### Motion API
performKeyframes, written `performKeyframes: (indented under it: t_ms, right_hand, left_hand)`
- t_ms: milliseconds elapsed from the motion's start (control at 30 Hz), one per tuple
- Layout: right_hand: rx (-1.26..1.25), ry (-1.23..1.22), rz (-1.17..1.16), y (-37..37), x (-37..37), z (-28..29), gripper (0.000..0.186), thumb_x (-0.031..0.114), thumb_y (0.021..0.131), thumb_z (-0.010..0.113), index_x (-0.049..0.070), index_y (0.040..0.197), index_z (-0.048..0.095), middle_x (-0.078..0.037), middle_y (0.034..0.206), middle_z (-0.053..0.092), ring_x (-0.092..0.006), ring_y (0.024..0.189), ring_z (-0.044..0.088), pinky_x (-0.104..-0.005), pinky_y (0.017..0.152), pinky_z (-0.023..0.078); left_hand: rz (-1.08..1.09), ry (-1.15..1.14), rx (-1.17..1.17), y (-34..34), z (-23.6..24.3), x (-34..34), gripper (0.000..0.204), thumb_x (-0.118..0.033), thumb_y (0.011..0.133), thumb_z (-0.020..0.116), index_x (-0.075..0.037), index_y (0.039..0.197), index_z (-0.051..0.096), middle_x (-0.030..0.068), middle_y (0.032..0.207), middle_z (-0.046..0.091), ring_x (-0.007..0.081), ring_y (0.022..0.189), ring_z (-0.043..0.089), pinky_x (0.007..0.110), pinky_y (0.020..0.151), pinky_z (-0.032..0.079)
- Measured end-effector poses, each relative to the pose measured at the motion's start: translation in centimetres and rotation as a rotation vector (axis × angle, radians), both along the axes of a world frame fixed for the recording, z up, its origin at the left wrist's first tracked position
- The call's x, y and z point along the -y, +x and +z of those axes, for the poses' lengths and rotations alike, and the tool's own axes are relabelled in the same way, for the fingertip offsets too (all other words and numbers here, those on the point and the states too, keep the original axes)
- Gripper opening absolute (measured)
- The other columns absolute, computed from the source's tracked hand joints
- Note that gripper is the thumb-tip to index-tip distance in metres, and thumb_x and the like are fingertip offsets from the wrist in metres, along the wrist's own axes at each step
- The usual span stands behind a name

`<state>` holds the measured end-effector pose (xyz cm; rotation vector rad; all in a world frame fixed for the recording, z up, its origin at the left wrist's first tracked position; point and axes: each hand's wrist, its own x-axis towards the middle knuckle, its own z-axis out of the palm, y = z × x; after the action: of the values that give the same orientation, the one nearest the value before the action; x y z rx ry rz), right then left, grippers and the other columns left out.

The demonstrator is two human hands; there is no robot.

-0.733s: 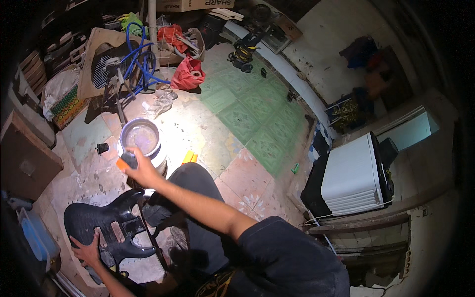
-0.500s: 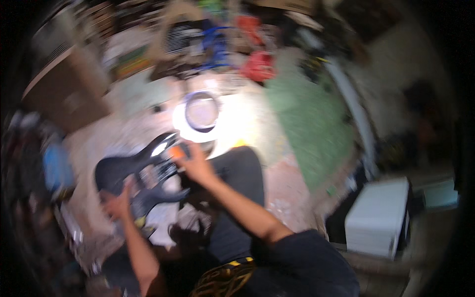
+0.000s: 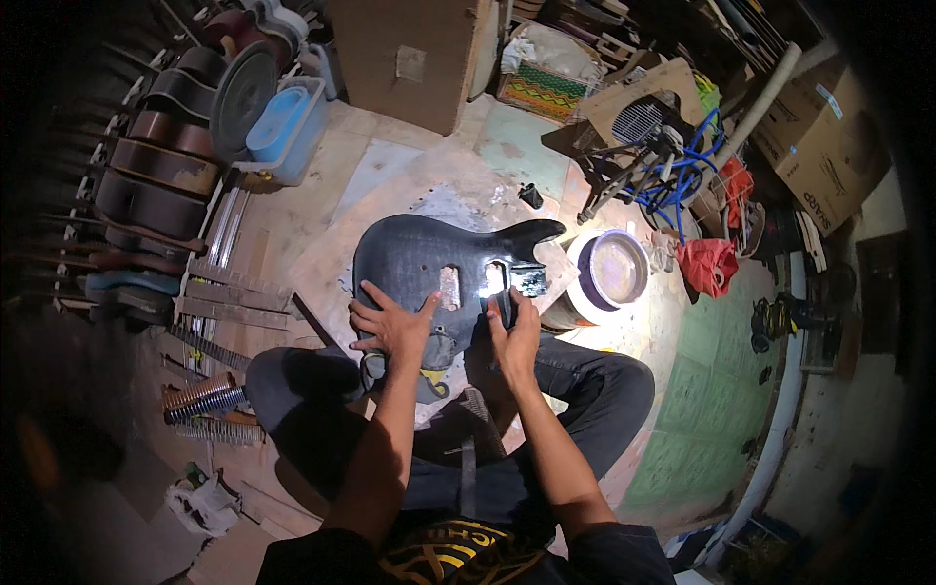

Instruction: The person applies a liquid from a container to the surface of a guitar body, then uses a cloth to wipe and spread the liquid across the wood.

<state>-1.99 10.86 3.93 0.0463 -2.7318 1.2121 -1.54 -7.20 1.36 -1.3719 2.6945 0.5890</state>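
Observation:
A black electric guitar body (image 3: 395,253) lies on a pale, worn board (image 3: 434,171) between my bent legs. My left hand (image 3: 390,327) rests on its lower left part with the fingers spread. My right hand (image 3: 514,331) is closed around a small dark block (image 3: 502,307) at the body's right side, by a pickup cavity with a bright glare; the hand covers much of the block. A grey and yellow item (image 3: 429,385), too unclear to name, lies under the body's near edge, beside my left hand.
A purple basin (image 3: 612,271) sits at the right. A blue tub (image 3: 278,125), stacked instrument bodies (image 3: 166,161) and metal strips (image 3: 200,400) line the left. Cardboard (image 3: 409,39), blue hose (image 3: 682,205) and a red bag (image 3: 704,265) lie at the back and right.
My view has swung leftward. My right hand has moved from the basin down onto the guitar body with the block. My left hand stays spread on the body.

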Motion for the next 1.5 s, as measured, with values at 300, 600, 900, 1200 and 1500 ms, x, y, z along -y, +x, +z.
performKeyframes:
  t_ms: [300,600,900,1200,1500]
  right_hand:
    - [-0.081,0.304,0.067,-1.7,4.4,-2.0,0.054,0.015,0.085,0.075,0.014,0.137,0.061,-0.021,0.100,0.057,-0.0401,0.096,0.056,-0.0482,0.083,0.045]
    - [-0.107,0.309,0.073,-1.2,4.9,-1.4,0.041,0.018,0.088,0.074,0.010,0.127,0.065,-0.024,0.096,0.057,-0.0437,0.088,0.057,-0.0520,0.078,0.044]
    - [-0.125,0.308,0.082,-0.3,4.1,-2.2,0.046,0.014,0.085,0.075,0.008,0.129,0.062,-0.024,0.094,0.055,-0.0433,0.089,0.057,-0.0520,0.078,0.045]
    - [-0.104,0.350,0.063,-2.3,5.1,-2.0,0.050,0.016,0.085,0.074,0.012,0.134,0.061,-0.022,0.096,0.055,-0.0416,0.090,0.056,-0.0512,0.078,0.045]
    - [-0.156,0.367,0.068,-6.9,5.7,-2.1,0.048,0.014,0.084,0.075,0.009,0.129,0.061,-0.024,0.095,0.055,-0.0430,0.088,0.057,-0.0500,0.074,0.044]
  left_hand:
    - [-0.246,-0.145,-0.078,-5.5,-0.4,2.9,0.111,-0.076,0.081,0.061,-0.008,0.161,0.025,0.0304,0.164,0.017,0.0495,0.152,0.010,0.075,0.114,0.007]
    - [-0.262,-0.136,0.001,-5.9,0.5,2.8,0.110,-0.075,0.080,0.062,-0.008,0.161,0.027,0.0254,0.166,0.018,0.0498,0.153,0.010,0.076,0.113,0.009]
    - [-0.304,-0.105,0.026,-6.2,1.2,2.8,0.113,-0.074,0.077,0.067,-0.007,0.160,0.028,0.0256,0.165,0.021,0.0478,0.153,0.012,0.077,0.112,0.014]
    - [-0.288,-0.130,-0.036,-6.1,0.4,3.1,0.110,-0.075,0.079,0.063,-0.006,0.158,0.032,0.0251,0.165,0.021,0.0484,0.153,0.013,0.077,0.113,0.010]
    - [-0.310,-0.164,-0.072,-5.7,-1.2,2.5,0.081,-0.058,0.096,0.053,-0.006,0.156,0.037,0.0233,0.164,0.024,0.0490,0.152,0.015,0.077,0.113,0.011]
